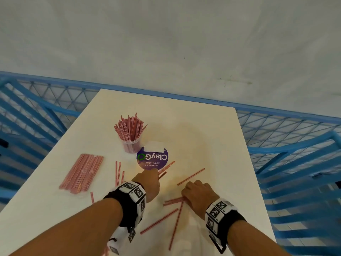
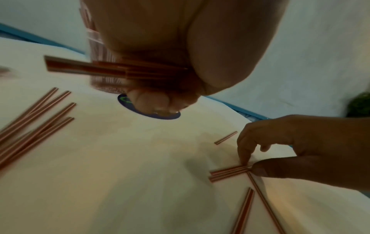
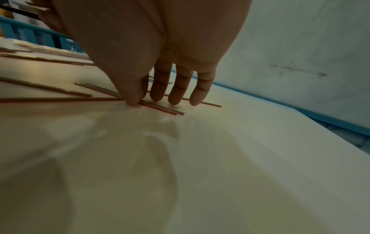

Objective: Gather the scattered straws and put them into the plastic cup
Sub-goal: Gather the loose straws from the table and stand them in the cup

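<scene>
1. white table (image 1: 212,126) with a blue mesh railing (image 1: 295,126) round it and a grey wall (image 1: 166,34) behind.
2. nearest the camera, a few loose straws (image 1: 176,225) lie on the table just below the right hand (image 1: 200,194).
3. right hand is down on the table, thumb and forefinger pinching a small bunch of straws (image 2: 228,172) that's flat on the surface, other fingers (image 3: 178,88) straight with tips touching the table.
4. left hand (image 1: 149,183) is curled round a held bundle (image 1: 165,169) of straws, ends sticking out past the fingers toward a purple round sticker (image 1: 152,159).
5. left of that hand, more stray straws (image 1: 118,172), then a flat pack of straws (image 1: 82,172).
6. beyond the sticker, the plastic cup (image 1: 131,145) stands upright, already stuffed with straws.
</scene>
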Available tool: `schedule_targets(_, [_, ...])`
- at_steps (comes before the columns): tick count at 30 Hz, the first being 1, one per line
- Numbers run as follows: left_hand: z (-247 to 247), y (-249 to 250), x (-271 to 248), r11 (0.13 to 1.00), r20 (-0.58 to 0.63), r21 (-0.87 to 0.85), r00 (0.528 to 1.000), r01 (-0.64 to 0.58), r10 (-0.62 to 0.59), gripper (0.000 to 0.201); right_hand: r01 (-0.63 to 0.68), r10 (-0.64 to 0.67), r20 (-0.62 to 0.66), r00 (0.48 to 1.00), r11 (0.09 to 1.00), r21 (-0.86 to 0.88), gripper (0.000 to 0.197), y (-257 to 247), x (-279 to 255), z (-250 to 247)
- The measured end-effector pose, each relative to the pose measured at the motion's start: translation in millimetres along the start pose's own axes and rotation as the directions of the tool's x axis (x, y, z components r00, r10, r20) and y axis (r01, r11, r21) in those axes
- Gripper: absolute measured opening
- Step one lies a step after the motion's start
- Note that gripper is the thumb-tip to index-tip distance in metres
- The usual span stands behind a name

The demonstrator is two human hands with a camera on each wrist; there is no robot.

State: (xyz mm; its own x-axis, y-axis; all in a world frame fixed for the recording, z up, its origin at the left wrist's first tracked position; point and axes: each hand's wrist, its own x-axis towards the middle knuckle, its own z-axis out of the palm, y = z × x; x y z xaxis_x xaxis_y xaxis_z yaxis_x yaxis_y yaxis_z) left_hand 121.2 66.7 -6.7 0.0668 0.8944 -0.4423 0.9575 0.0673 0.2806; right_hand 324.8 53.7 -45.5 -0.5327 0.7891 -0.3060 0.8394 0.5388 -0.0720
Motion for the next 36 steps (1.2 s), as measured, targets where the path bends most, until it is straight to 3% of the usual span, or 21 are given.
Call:
schedule_targets(8, [8,-12,-20,0.991,0.022,-0.134,1.000,0.005,-0.002,0.031,-0.165,0.166,0.154,0.974,0.986,-0.020,0.031,-14,9,2])
schedule_targets(13, [36,-1,-50,0.998,0.085,0.058,0.996,-0.031,0.026,0.056,-0.225,0.225,0.142,0.964,0.974,-0.019,0.028,-16,11,9])
schedule_targets(17, [58,11,-59,0.996,0.177,0.080,0.984,-0.038,0.023,0.067,-0.195,0.188,0.129,0.974,0.980,0.036,0.027,-14,6,10])
schedule_targets(24, [70,32,-64,0.999,0.103,0.028,0.994,0.024,-0.026,0.032,-0.173,0.157,0.169,0.973,0.981,0.087,0.026,-2,-8,6])
schedule_targets(28, [72,36,-57,0.998,0.138,0.019,0.989,0.056,-0.058,0.029,-0.230,0.199,0.169,0.965,0.954,0.192,0.022,8,-4,-8])
schedule_targets(33, [73,38,-52,0.994,0.182,0.107,0.983,0.004,-0.024,0.031,-0.282,0.245,0.157,0.957,0.915,0.289,0.014,22,17,-29])
schedule_targets(36, [79,38,-51,0.984,0.155,0.167,0.987,-0.065,0.039,0.029,-0.274,0.246,0.134,0.960,0.923,0.271,0.023,25,31,-29])
